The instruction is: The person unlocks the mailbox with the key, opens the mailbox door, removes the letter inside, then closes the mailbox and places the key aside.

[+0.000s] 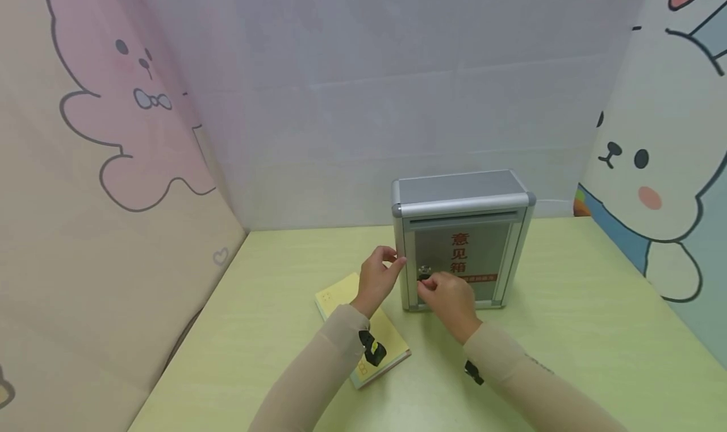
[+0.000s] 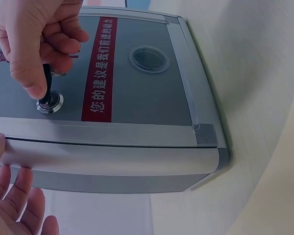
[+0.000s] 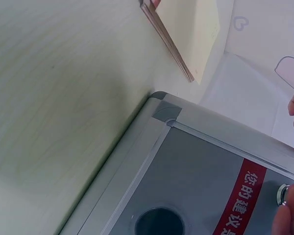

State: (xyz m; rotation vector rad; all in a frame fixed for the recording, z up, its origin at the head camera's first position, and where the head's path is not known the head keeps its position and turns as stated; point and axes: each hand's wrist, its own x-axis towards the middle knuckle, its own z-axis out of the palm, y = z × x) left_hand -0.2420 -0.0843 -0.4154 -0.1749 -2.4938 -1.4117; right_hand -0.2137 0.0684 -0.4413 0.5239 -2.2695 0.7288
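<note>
A grey metal suggestion box [image 1: 462,204] with red lettering stands upright on the table. My right hand [image 1: 451,298] pinches the black-headed key [image 2: 47,81] between thumb and fingers. The key sits in the round silver lock [image 2: 53,106] on the front panel, close to the box's left edge. At that left side, my left hand [image 1: 377,280] has its thumb at the front edge and its fingers loosely extended along the side wall. In the right wrist view, only the fingertips of both hands show at the right border.
A yellow book [image 1: 394,338] lies at an angle on the pale green table [image 1: 272,293], left of the box and partly under the left forearm. Cloth hangings with cartoon animals [image 1: 153,123] enclose the table at the sides, with a plain white cloth [image 1: 363,135] behind.
</note>
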